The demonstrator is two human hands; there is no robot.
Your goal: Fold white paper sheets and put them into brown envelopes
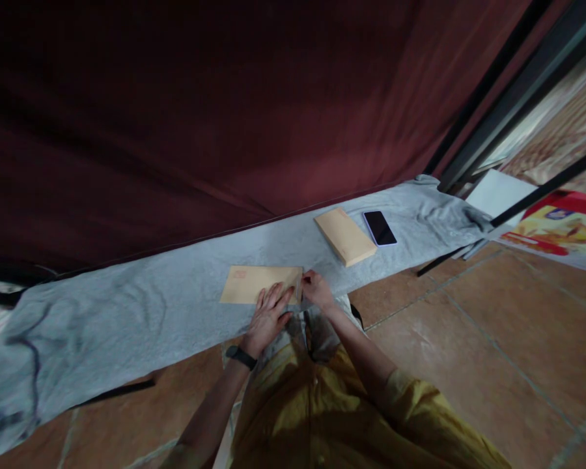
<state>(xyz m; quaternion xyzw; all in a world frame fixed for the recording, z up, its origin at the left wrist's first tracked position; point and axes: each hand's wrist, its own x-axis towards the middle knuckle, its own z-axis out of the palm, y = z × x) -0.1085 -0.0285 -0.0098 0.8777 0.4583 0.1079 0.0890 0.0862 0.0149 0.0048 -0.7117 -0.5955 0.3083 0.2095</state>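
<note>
A tan paper envelope [244,284] with a faint red print lies flat on the grey cloth, just in front of my body. My left hand [267,318] rests on its right half, fingers spread out and flat against the paper. At the envelope's right end, my right hand [317,290] is closed, thumb and fingers pinched at the edge. Its fingertips are small and partly hidden, so the exact grip on the edge is hard to see. Farther right, a stack of similar tan envelopes [346,237] lies at a slant.
A phone [379,228] with a dark screen lies right of the stack. The long, narrow surface is covered by a wrinkled grey cloth [176,280]. Behind it hangs a dark red curtain [273,130]. A red and yellow box [564,228] sits at the far right, above floor tiles [449,352].
</note>
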